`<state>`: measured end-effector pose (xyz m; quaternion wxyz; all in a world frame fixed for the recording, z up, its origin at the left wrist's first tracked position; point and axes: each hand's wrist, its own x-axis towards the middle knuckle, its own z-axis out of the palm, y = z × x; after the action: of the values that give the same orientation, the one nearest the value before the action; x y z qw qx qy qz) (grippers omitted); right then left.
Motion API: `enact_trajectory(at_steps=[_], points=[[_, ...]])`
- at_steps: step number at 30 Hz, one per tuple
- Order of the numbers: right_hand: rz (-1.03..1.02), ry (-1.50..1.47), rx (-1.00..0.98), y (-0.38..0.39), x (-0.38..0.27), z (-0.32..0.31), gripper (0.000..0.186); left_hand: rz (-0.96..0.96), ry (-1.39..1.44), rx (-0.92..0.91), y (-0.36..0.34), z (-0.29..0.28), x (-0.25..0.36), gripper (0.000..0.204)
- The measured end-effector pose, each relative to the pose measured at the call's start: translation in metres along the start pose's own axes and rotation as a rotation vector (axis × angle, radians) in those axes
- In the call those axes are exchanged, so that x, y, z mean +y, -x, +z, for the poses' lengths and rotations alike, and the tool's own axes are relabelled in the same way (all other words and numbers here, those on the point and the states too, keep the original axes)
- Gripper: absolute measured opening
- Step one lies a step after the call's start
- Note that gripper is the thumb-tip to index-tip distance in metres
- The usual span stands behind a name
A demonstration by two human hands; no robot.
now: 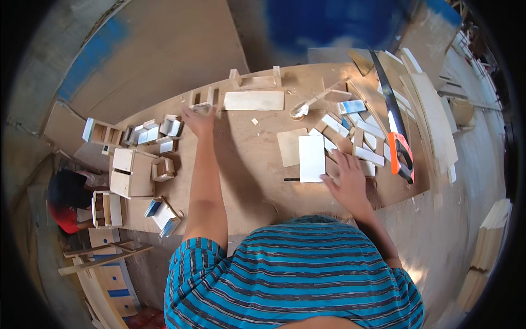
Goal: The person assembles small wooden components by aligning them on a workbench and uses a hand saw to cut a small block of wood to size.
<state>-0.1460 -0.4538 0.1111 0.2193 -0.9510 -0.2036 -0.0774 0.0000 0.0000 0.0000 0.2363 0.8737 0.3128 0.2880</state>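
Note:
At the far edge of the worktable (252, 181), my left hand (198, 118) has its fingers closed on a small open wooden box (201, 93). A long pale board (253, 100) lies beside that box. My right hand (345, 172) rests with fingers apart on a pile of short wooden blocks (368, 154), its thumb by a white rectangular panel (311, 158). A black pen (291, 179) pokes out left of the panel, in front of a thin plywood square (289, 142).
Several small wooden boxes (129, 167) crowd the left end. An orange-handled saw (398, 151), long strips (438, 131) and a glue brush (300, 111) lie toward the right. A co-worker in red (63, 211) crouches beyond the left edge. Stacked boards (487, 247) stand at lower right.

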Motion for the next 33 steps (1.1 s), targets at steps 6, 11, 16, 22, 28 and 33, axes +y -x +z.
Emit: enact_trajectory(at_steps=[6,11,16,22,28,33], points=[[0.155,0.063,-0.094,-0.014,-0.032,0.022,0.082,-0.096,-0.116,0.005,-0.004,-0.009,0.035,0.119],[0.227,0.078,-0.120,-0.020,-0.029,0.028,0.086,-0.166,-0.146,-0.062,-0.004,-0.007,0.039,0.116],[0.270,-0.095,-0.125,-0.016,-0.026,0.034,0.088,-0.043,0.211,-0.041,0.012,-0.028,0.043,0.112],[0.326,-0.338,-0.144,-0.007,-0.021,0.037,0.083,0.128,0.611,-0.286,0.099,-0.077,0.050,0.114],[0.195,-0.333,-0.282,-0.002,-0.011,0.046,0.038,0.193,0.814,-0.570,0.202,-0.129,0.029,0.116],[0.301,-0.960,-0.298,-0.023,0.016,0.057,0.016,0.319,0.536,-0.723,0.242,-0.155,0.025,0.119]])
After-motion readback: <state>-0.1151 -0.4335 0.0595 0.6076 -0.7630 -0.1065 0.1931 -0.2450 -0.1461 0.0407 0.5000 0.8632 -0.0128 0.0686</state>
